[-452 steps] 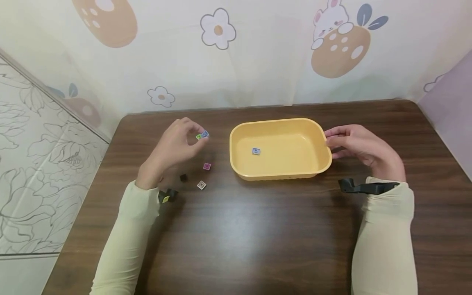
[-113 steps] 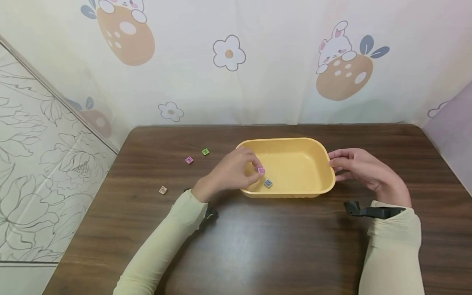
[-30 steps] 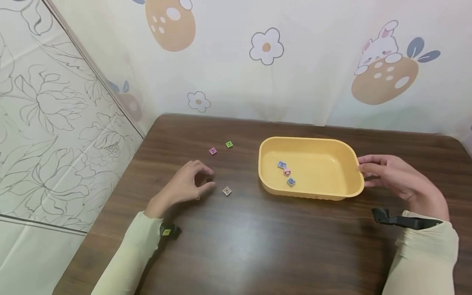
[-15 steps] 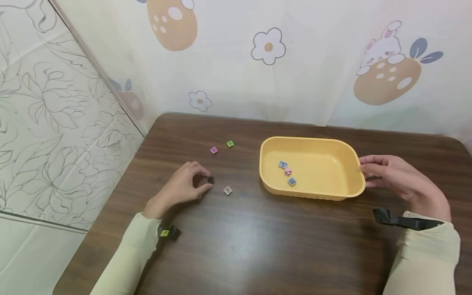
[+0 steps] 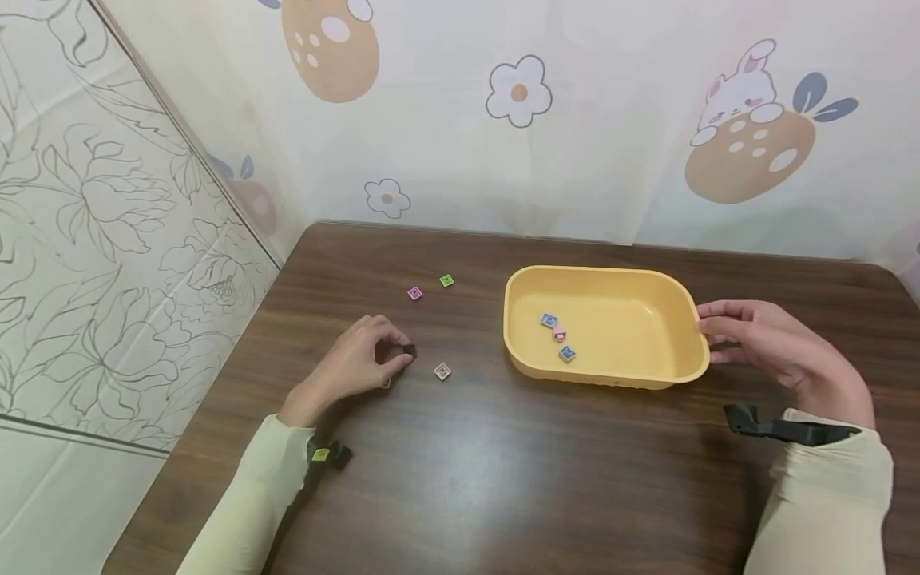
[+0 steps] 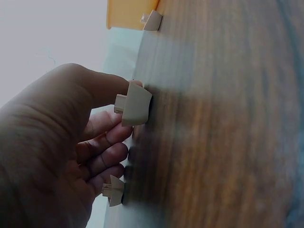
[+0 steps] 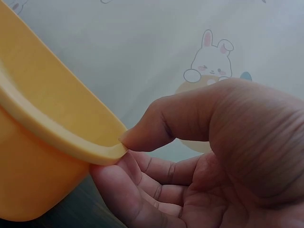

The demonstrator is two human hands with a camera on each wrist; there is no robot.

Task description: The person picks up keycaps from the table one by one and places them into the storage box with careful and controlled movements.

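In the head view my left hand pinches a black keycap between thumb and fingertips, low over the table. A beige keycap lies just right of it. The left wrist view shows the left hand with a pale keycap stem-out near the thumb and another keycap by the lower fingers; the black one is hidden there. My right hand grips the right rim of a yellow plastic basin by thumb and fingers, also plain in the right wrist view, where the hand pinches the rim.
Inside the basin, toward its left, lie two blue keycaps and a pink keycap. A purple keycap and a green keycap lie on the brown table behind my left hand. A patterned wall covering rises behind.
Over the last seconds a pink keycap left my left hand for the basin. The hand moved back left, and its fingers closed on the black keycap. My right hand stays on the rim.
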